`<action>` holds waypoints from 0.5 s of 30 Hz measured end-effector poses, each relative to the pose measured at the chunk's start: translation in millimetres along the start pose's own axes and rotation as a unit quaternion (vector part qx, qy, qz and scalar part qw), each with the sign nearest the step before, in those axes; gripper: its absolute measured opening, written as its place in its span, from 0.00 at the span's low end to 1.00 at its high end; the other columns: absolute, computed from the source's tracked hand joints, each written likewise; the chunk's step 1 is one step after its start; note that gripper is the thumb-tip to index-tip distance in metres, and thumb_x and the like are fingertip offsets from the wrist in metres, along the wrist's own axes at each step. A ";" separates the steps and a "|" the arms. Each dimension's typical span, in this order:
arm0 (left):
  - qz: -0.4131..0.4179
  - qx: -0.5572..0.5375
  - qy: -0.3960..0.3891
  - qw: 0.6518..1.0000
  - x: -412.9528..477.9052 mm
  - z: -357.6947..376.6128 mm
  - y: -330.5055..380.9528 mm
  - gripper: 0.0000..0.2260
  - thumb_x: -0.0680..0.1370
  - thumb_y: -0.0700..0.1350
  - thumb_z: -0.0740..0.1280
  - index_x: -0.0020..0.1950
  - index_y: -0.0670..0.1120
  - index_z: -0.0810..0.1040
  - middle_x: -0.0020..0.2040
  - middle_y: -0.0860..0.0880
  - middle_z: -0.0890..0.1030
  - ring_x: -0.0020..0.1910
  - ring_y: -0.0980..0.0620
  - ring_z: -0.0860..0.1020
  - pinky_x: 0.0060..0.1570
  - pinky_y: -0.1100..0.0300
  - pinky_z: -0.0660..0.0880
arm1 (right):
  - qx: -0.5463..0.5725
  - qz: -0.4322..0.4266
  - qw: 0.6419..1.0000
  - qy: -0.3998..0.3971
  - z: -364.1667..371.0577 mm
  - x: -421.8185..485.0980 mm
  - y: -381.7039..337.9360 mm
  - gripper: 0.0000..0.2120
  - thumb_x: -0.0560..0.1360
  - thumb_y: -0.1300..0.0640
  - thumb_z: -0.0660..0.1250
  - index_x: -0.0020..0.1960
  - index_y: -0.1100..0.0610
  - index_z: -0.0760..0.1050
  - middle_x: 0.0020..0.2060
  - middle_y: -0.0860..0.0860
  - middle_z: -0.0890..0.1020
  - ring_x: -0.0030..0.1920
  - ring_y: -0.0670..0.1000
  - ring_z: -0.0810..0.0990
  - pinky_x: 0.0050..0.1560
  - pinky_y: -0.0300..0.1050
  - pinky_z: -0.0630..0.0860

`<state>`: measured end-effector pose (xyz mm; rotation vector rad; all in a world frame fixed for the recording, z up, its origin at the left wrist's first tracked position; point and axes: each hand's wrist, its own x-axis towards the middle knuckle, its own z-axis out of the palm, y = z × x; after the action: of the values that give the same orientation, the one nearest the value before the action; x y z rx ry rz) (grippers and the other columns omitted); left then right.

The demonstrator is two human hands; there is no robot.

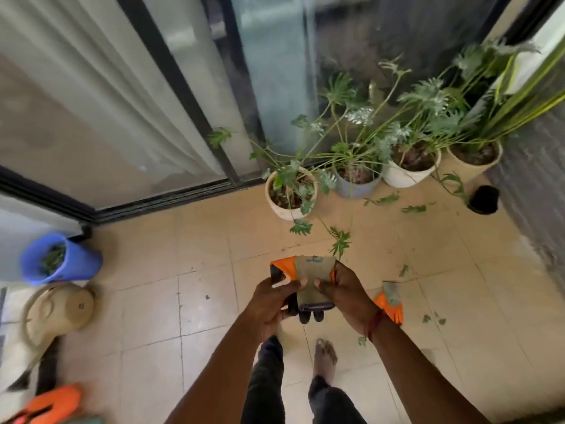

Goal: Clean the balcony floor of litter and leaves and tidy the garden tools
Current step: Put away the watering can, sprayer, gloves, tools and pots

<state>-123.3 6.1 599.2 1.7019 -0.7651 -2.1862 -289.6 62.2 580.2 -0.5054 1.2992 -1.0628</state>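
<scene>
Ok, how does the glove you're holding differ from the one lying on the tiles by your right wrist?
The held glove is up off the tiles, gripped by the left hand and right hand; the floor glove lies loose on them, touched by nothing. The held glove shows mostly its olive back, with orange at the edges; the floor glove shows a broad orange end nearer the person. Both are orange and olive.
</scene>
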 end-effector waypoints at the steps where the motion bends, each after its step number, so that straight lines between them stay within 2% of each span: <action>1: -0.005 -0.006 0.006 1.000 -8.5 -6.2 -6.2 0.25 0.69 0.45 0.79 0.62 0.38 0.77 0.49 0.35 0.83 0.39 0.43 0.80 0.34 0.57 0.76 | -0.008 0.010 1.000 -0.004 6.5 -2.9 2.4 0.21 0.70 0.60 0.66 0.63 0.60 0.72 0.53 0.65 0.81 0.42 0.59 0.82 0.35 0.45 0.77; 4: -0.017 -0.040 0.025 0.999 -31.4 -26.9 -22.1 0.21 0.70 0.41 0.77 0.60 0.34 0.78 0.52 0.32 0.82 0.44 0.41 0.80 0.44 0.53 0.78 | -0.017 0.038 0.999 -0.029 27.4 -13.7 4.2 0.22 0.69 0.62 0.67 0.63 0.60 0.72 0.53 0.65 0.81 0.41 0.60 0.82 0.33 0.46 0.78; 6: -0.021 -0.071 0.052 0.996 -46.1 -41.8 -29.3 0.18 0.71 0.38 0.75 0.59 0.34 0.79 0.51 0.34 0.83 0.45 0.41 0.81 0.48 0.52 0.78 | -0.028 0.049 0.997 -0.052 45.3 -18.4 3.8 0.23 0.69 0.63 0.67 0.63 0.60 0.71 0.53 0.65 0.81 0.41 0.61 0.82 0.32 0.47 0.78; 9: -0.014 -0.125 0.102 0.987 -61.4 -65.5 -38.1 0.14 0.72 0.35 0.73 0.58 0.37 0.80 0.48 0.38 0.84 0.44 0.43 0.82 0.45 0.54 0.80 | -0.064 0.060 0.994 -0.069 74.9 -19.7 7.0 0.22 0.70 0.67 0.68 0.63 0.61 0.70 0.55 0.64 0.81 0.45 0.60 0.83 0.34 0.49 0.79; 11: -0.002 -0.159 0.120 0.980 -69.7 -87.0 -44.6 0.17 0.71 0.34 0.73 0.59 0.39 0.79 0.51 0.36 0.84 0.44 0.42 0.82 0.43 0.54 0.80 | -0.081 0.074 0.990 -0.094 100.7 -21.4 8.7 0.20 0.73 0.71 0.66 0.63 0.61 0.70 0.53 0.63 0.82 0.42 0.61 0.82 0.34 0.50 0.80; 15: 0.021 -0.232 0.168 0.958 -94.3 -141.8 -58.2 0.19 0.71 0.32 0.73 0.61 0.41 0.76 0.53 0.34 0.83 0.43 0.41 0.82 0.41 0.53 0.80 | -0.122 0.118 0.971 -0.168 163.7 -26.4 13.9 0.19 0.72 0.68 0.66 0.61 0.59 0.69 0.45 0.57 0.85 0.37 0.63 0.80 0.32 0.50 0.80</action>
<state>44.5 68.0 619.4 1.7112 -0.1794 -1.7881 -129.5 50.6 624.1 -0.6667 1.1578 -0.5910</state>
